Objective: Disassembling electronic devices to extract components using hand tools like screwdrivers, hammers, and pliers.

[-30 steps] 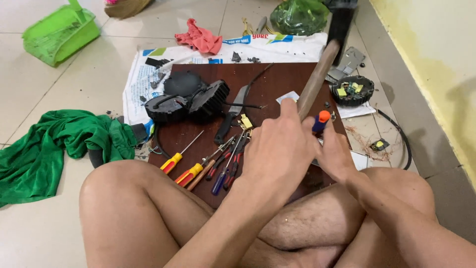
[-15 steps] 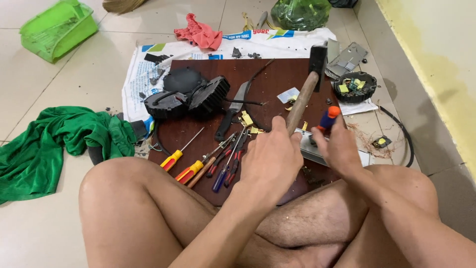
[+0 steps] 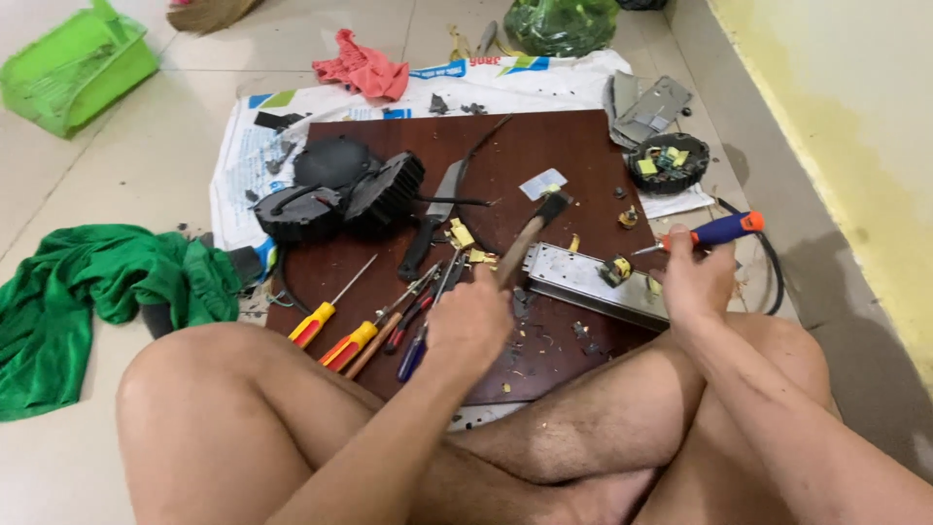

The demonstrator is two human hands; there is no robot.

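Since the frame 0.5 s ago, my hammer (image 3: 533,233) is sitting lower: its dark head, which was up near the top edge of the brown board (image 3: 544,146), is now down at the middle of the frame, and the screwdriver tip is tilting closer to the metal strip (image 3: 593,282). I am gripping the wooden handle with my left hand (image 3: 471,321), fingers fully closed around it, just below centre. My right hand (image 3: 695,277) is closing around the blue and orange screwdriver (image 3: 714,231), right of centre, its shaft pointing left and slightly down toward a small yellow and black part (image 3: 615,269) resting on the strip. That strip is lying between my 2 hands, its long axis running from centre to lower right, touching the board. The hammer handle is slanting from my left hand up and right, so its head is hanging above and left of the strip's near end. My right hand is nearer to the small part. The strip is looking pale grey, flat, with small holes, and dark crumbs are lying around it.
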